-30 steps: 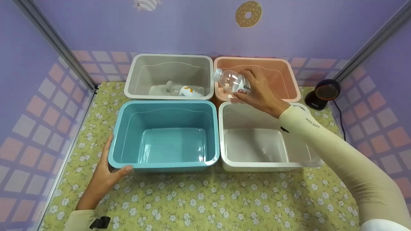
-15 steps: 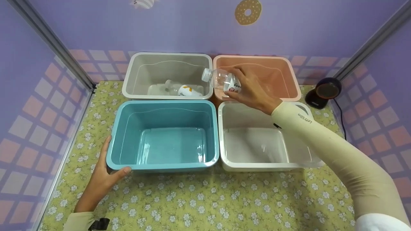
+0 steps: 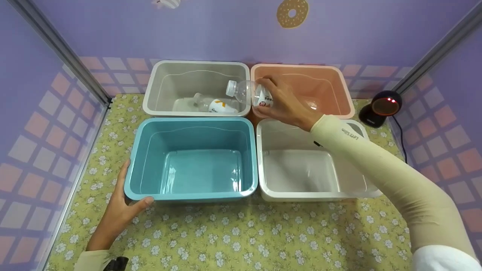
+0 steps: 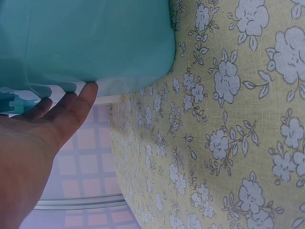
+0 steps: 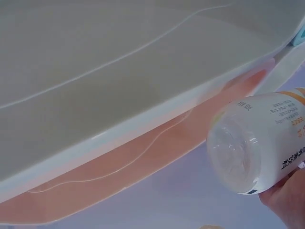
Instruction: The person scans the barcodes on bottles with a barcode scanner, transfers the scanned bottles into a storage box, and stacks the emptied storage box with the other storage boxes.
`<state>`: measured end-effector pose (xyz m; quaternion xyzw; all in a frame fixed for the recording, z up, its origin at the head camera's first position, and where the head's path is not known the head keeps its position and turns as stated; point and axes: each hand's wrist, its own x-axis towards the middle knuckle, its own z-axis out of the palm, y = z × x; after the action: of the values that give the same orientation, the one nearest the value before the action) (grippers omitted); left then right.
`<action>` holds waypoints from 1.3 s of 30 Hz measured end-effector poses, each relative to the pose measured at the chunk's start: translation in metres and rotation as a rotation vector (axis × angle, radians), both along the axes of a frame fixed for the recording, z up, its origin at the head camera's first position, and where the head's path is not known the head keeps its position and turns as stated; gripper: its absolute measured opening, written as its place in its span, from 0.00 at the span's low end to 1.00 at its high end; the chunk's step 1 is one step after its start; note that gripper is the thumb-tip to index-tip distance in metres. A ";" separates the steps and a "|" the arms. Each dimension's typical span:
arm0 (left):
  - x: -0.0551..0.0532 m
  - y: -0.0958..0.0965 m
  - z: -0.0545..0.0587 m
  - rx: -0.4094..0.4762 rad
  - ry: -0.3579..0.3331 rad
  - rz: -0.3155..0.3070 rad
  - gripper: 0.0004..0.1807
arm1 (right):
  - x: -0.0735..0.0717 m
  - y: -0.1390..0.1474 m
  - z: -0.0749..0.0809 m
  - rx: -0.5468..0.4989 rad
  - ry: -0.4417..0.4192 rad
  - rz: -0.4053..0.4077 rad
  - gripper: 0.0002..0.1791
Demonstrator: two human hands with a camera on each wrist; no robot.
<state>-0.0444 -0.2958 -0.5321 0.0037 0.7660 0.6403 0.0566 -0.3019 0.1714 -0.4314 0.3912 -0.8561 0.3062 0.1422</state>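
My right hand [image 3: 282, 101] grips a clear plastic bottle [image 3: 244, 92] around its labelled lower half. The bottle lies tilted sideways, white cap to the left, above the adjoining rims of the back grey bin [image 3: 199, 81] and the pink bin [image 3: 331, 86]. In the right wrist view, the base of the bottle [image 5: 236, 150] faces the camera. Inside the grey bin lies another clear bottle [image 3: 222, 106] with a white and orange label. My left hand [image 3: 118, 205] rests at the near left corner of the blue bin [image 3: 192, 196], its fingers [image 4: 86, 98] fairly straight against the outer side.
A white bin [image 3: 320, 194] stands at front right, beneath my right forearm. On the far right sits a black round-headed device [image 3: 385, 105] with a cord. Purple walls [image 3: 226, 30] enclose the table, which has a floral cloth [image 3: 233, 233].
My right hand has moved left with the bottle, from over the pink bin to the border with the grey bin. Red lights now show on the black device. My left hand stays in place.
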 end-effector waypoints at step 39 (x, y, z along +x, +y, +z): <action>0.000 0.001 0.001 -0.026 0.002 -0.003 0.63 | -0.006 -0.055 0.001 0.133 -0.150 0.043 0.37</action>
<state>-0.0446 -0.2945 -0.5311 0.0046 0.7745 0.6300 0.0568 -0.3080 0.1163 -0.4304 0.3941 -0.8742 0.2800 0.0446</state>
